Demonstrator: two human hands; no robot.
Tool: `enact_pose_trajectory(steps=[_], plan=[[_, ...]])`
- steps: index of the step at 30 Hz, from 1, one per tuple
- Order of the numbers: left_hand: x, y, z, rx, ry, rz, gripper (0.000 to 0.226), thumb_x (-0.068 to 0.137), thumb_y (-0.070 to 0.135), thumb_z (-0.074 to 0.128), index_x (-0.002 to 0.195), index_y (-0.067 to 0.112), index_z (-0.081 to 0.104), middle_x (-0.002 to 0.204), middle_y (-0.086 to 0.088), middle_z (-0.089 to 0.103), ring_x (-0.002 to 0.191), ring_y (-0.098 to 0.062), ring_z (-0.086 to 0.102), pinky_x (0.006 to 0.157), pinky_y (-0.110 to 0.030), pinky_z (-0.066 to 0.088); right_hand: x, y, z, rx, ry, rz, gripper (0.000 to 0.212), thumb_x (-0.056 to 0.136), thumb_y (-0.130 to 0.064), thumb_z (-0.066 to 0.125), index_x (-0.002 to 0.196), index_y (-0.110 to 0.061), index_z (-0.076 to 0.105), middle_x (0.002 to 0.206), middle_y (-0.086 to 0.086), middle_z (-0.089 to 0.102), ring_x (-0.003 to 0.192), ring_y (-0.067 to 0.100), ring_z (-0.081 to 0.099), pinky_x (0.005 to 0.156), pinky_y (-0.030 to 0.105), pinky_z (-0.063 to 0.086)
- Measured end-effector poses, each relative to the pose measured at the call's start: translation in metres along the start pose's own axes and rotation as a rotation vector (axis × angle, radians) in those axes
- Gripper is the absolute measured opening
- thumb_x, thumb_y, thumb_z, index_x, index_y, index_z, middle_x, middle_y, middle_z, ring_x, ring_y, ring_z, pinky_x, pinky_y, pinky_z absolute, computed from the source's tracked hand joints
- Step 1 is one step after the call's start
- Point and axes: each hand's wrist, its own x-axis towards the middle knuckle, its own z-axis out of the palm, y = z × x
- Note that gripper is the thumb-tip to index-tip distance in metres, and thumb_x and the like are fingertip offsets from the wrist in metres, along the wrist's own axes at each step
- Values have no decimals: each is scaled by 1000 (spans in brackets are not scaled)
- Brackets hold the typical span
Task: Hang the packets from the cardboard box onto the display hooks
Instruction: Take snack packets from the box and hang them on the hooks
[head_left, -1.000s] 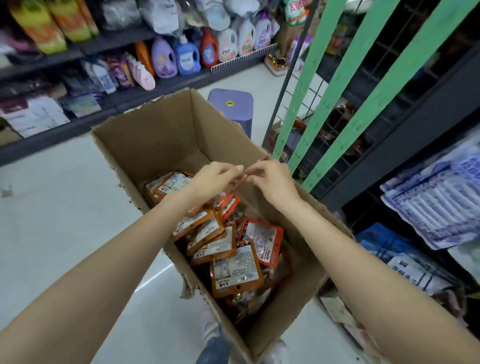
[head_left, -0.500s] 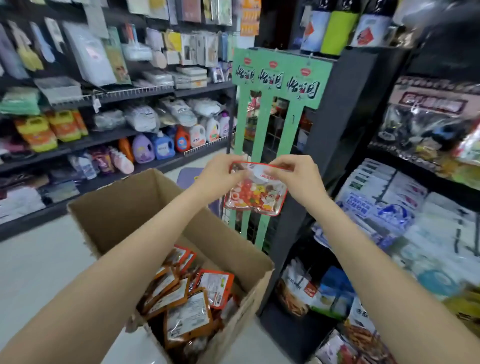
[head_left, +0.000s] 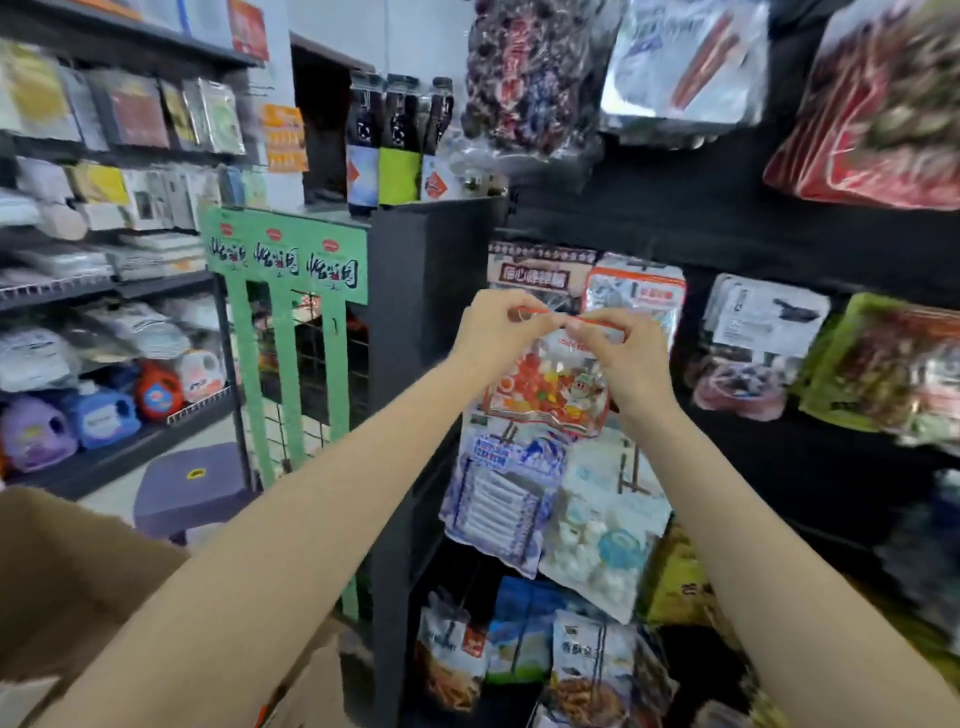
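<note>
We see the left hand (head_left: 496, 332) and right hand (head_left: 626, 353) each pinching the top edge of a red-trimmed packet (head_left: 548, 387), holding it up before the black display rack (head_left: 727, 228); the cardboard box (head_left: 62, 582) sits lower left.

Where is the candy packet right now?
The packet is mid-frame, pinched at its top by the left hand and right hand, before the black rack.

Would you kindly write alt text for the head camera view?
Both hands, left hand and right hand, pinch the top edge of a red-rimmed packet before a black display rack of hanging packets; a cardboard box sits lower left.
</note>
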Motion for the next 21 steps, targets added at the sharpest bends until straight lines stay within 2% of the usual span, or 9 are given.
enact_pose_trajectory(steps=[2,5,7,11,15,18,21], plan=[[13,8,22,-48,-36,-10,10,85,19,69,88,10,72,74,6,63,70,-8,57,71,-26,50,11,7,-17,-25,64,-1,6,88,-18,65,82,-17,68,78,-14,63,72,-7,56,67,9,41],[33,16,50,-46,-42,-24,19,87,18,66,101,6,71,98,-6,69,93,-18,63,90,-35,50,28,17,-33,-60,138,14,7,90,-19,63,84,-18,67,79,-16,62,76,-5,55,71,15,42],[43,20,64,-50,-46,-30,18,89,15,63,102,5,70,106,-8,69,101,-21,61,94,-35,47,38,22,-40,-86,174,14,7,89,-19,63,82,-20,66,81,-11,64,79,3,57,78,23,45],[55,23,80,-66,-7,-59,19,90,15,62,104,5,70,109,-4,67,100,-13,56,85,-21,39,54,29,-48,-136,207,12,6,89,-19,63,84,-20,67,85,-6,65,82,6,57,81,25,44],[64,17,88,-89,13,-63,15,89,13,63,99,6,71,106,-5,68,99,-16,59,96,-35,46,65,37,-51,-164,207,13,11,90,-20,62,93,-13,70,95,-2,65,92,11,57,83,25,42],[67,13,92,-108,17,-78,12,89,15,63,96,9,71,100,-2,66,102,-21,60,94,-43,48,70,42,-53,-185,188,4,12,91,-21,61,95,-13,70,97,-3,65,90,8,56,79,21,40],[73,6,95,-135,16,-73,9,89,15,64,94,11,70,94,3,64,103,-21,60,98,-43,46,74,43,-54,-223,171,-27,16,92,-19,59,99,-11,70,95,-7,62,87,4,54,76,16,38]])
